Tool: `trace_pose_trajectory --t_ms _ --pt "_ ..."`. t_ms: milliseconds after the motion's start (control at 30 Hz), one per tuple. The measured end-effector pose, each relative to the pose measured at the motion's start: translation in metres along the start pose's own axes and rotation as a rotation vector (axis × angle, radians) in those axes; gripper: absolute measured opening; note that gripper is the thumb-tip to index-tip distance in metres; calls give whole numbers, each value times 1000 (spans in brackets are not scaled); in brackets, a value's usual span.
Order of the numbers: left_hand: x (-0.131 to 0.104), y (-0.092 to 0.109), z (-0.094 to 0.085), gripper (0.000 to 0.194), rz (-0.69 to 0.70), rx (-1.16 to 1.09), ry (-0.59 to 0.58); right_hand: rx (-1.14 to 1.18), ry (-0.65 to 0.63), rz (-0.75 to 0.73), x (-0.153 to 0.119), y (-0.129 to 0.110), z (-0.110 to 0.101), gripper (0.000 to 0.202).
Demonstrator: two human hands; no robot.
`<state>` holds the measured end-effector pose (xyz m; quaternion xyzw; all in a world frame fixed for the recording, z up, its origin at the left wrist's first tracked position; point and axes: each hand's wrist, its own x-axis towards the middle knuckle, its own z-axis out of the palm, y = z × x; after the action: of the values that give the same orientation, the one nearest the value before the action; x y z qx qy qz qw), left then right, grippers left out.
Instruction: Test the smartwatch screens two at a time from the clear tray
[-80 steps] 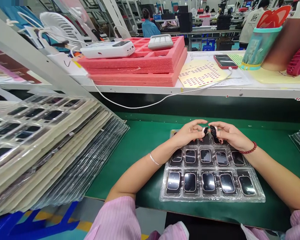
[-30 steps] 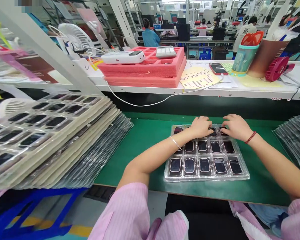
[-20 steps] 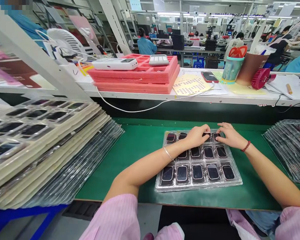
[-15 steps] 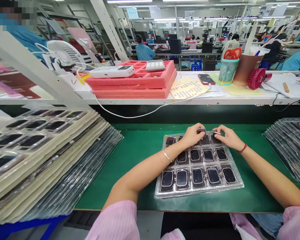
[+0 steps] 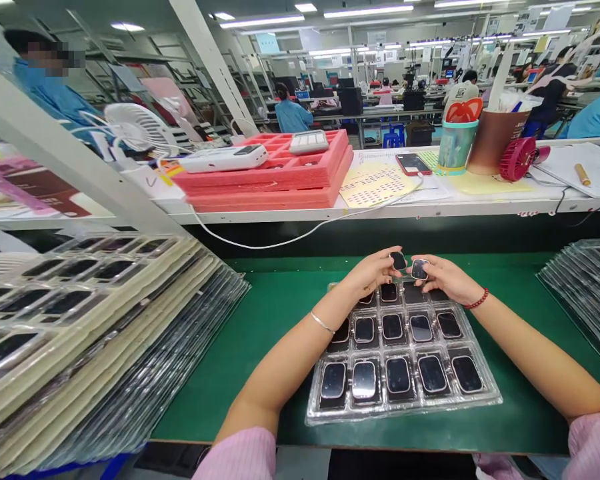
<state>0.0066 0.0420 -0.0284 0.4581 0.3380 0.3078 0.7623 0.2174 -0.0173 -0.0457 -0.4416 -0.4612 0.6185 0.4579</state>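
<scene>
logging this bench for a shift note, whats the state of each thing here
left hand: raised over the tray's far row, fingers pinching a small dark watch body
right hand: raised, pinching a second watch body
clear tray: flat on the green mat, near two rows full
tray stack: leaning, loaded
phone: lying flat, cable plugged in
pink fan: on the shelf; running or not, unclear

The left hand (image 5: 369,275) holds one small dark watch body (image 5: 398,261) pinched in its fingertips, and the right hand (image 5: 443,278) holds another (image 5: 419,269) just beside it, both lifted over the far edge of a clear plastic tray (image 5: 490,393). The tray lies on the green table (image 5: 270,320) near its front edge, its pockets filled with more watch bodies. A slanted stack of trays (image 5: 95,333) sits at the table's left edge.
</scene>
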Motion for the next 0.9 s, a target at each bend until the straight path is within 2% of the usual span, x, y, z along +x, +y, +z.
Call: trace_pose_trajectory --t_ms 133,233,400,600,767,900 --pt "-1 -1 -4 51 26 29 -101 103 -48 11 -1 4 -8 45" --pt "-1 -1 -5 53 46 70 -156 121 -80 -18 -3 6 -12 43" --pt "1 -4 -6 59 82 172 -122 49 -62 -72 -2 10 -10 40" --pt "0 -5 -6 42 39 241 -92 -74 -36 -54 -1 13 -6 51" --pt "-1 -2 -6 57 12 338 -66 -157 -3 -135 -1 14 -2 45" --pt "-3 -1 -4 47 43 419 -82 -218 2 -194 -2 14 0 39"
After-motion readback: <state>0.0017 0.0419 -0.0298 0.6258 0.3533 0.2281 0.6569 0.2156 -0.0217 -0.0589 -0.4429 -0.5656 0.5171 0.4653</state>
